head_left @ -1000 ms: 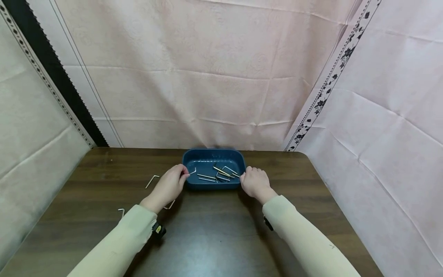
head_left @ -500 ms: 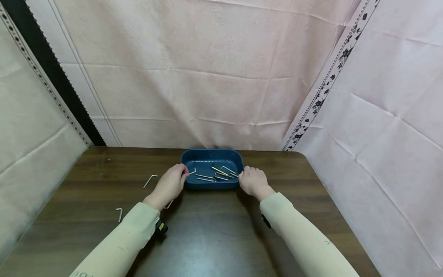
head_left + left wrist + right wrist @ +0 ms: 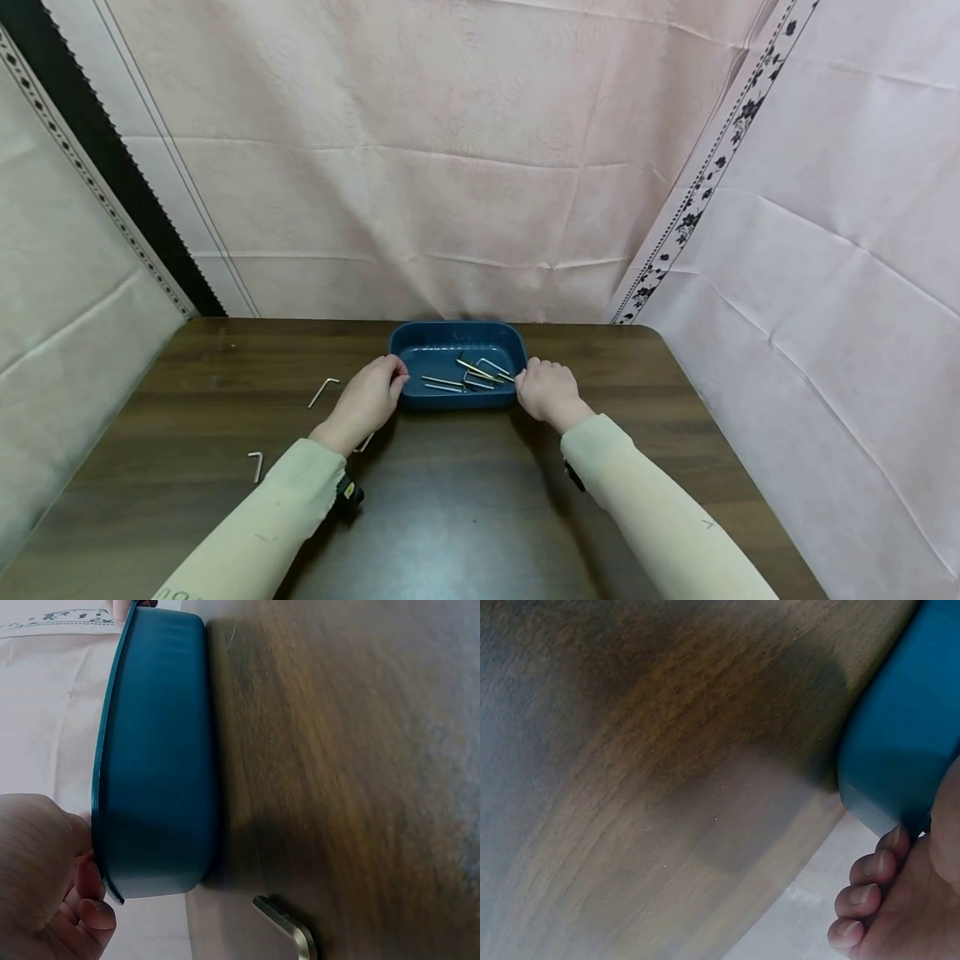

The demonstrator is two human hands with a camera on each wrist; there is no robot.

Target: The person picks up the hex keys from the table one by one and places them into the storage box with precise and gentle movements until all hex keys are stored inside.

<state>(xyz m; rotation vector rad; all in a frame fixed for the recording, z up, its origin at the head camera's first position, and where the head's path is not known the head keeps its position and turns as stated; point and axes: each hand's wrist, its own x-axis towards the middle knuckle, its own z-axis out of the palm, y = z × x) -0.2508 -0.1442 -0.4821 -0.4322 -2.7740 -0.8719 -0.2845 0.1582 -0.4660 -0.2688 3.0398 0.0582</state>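
A blue rectangular tray (image 3: 457, 400) sits near the table's far edge. Inside it, toward the right, lie several silver and gold-coloured hex keys (image 3: 480, 371). My left hand (image 3: 369, 392) grips the tray's left end; in the left wrist view its thumb meets the rim while the fingers curl beside the end wall. At the opposite end, my right hand (image 3: 553, 392) holds the tray, with curled fingertips (image 3: 859, 895) against the outer wall. The tray's inside is hidden in both wrist views.
On the wooden table (image 3: 465, 517), left of the tray, lie two loose hex keys (image 3: 322, 393). Another hex key (image 3: 363, 443) is partly covered by my left wrist. Pale cloth (image 3: 450, 167) hangs behind the table and along both sides.
The L-shaped hex key that stuck out from my left fingertips over the tray no longer shows. Both hands stay at the tray's ends; the view has shifted slightly.
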